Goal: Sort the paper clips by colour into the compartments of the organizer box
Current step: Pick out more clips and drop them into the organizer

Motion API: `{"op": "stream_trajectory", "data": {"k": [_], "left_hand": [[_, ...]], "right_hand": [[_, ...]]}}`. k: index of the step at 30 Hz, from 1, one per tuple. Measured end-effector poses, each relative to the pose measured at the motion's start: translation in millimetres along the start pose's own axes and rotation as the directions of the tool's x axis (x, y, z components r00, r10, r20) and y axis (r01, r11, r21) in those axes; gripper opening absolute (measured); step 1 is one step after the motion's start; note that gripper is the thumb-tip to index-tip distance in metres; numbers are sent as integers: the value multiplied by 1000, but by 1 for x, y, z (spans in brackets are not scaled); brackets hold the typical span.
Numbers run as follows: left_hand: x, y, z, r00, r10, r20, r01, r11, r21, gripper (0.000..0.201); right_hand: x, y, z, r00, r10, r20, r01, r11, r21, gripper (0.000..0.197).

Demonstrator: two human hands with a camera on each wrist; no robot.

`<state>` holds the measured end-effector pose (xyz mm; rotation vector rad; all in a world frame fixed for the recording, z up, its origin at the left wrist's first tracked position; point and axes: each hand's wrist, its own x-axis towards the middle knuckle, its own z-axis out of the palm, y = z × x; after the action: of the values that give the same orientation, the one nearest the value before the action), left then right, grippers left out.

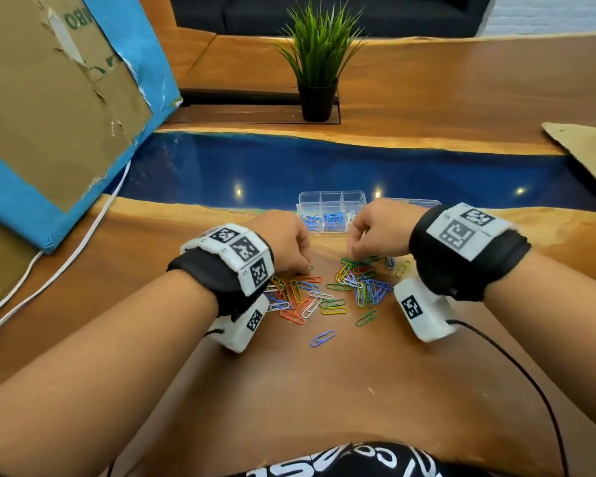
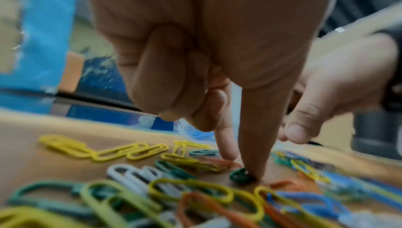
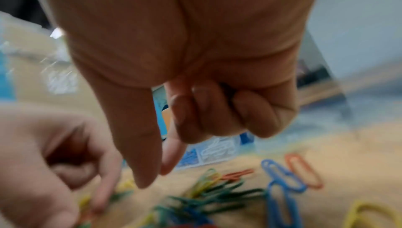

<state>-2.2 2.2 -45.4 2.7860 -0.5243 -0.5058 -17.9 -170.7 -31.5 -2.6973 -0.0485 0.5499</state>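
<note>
Left wrist view: left hand [image 2: 208, 56] pins one dark green paper clip [image 2: 240, 175] under thumb; right hand [image 1: 379, 228] curled, contents unclear. Slide it clear, pinch, carry to far clear plastic organizer box [image 1: 331, 201].

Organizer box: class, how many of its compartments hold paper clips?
3, all in the near row of the organizer box: blue clips on the left, more blue ones in the middle, white clips on the right. The far row looks empty. The right hand may hide more.
</note>
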Motion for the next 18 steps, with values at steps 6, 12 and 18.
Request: {"op": "stream_trajectory", "data": {"k": [6, 12, 18], "left_hand": [[0, 12, 1, 1000, -5, 9, 4, 991, 130, 10], [3, 10, 6, 996, -32, 82, 23, 993, 115, 23], [0, 6, 0, 999, -35, 28, 31, 993, 112, 10]], "right_hand": [[0, -7, 8, 999, 43, -25, -47, 975, -218, 22], [0, -7, 11, 999, 33, 14, -29, 973, -229, 23], [-3, -2, 5, 997, 61, 49, -58, 997, -56, 22]]}}
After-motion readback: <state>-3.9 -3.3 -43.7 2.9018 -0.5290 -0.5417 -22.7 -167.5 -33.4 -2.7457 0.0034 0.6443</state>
